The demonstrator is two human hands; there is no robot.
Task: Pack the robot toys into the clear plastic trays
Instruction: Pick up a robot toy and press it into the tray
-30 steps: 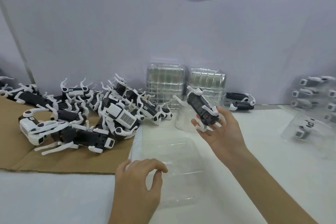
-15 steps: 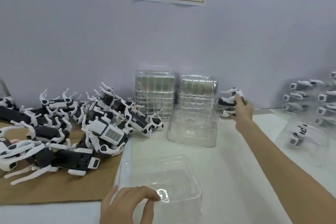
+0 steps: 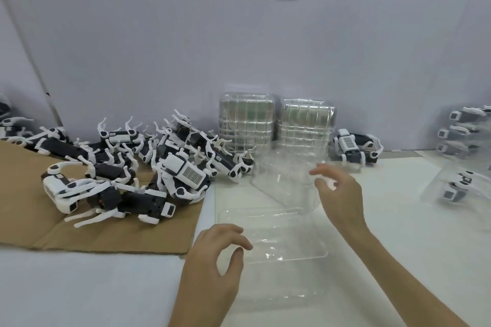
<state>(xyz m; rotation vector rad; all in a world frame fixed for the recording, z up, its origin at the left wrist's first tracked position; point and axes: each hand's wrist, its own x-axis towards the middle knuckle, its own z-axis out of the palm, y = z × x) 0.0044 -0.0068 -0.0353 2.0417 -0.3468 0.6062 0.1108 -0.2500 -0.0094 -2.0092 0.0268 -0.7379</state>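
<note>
- The left grip (image 3: 212, 260) hovers over the near left corner of a flat clear tray (image 3: 279, 236) on the white desk (image 3: 398, 220). Its fingers are loosely curled, with a gap to the thumb and nothing held.
- The right grip (image 3: 340, 194) is blurred, its fingers spread and relaxed at the right side of a low stack of clear trays (image 3: 281, 175). Contact cannot be told.
- A heap of black-and-white robot toys (image 3: 172, 167) lies on brown cardboard (image 3: 119, 231) at the left.
- Two more toys (image 3: 356, 148) sit far right of the upright tray stacks (image 3: 273, 125) against the wall.
- Filled trays (image 3: 462, 138) stand at the right edge.
</note>
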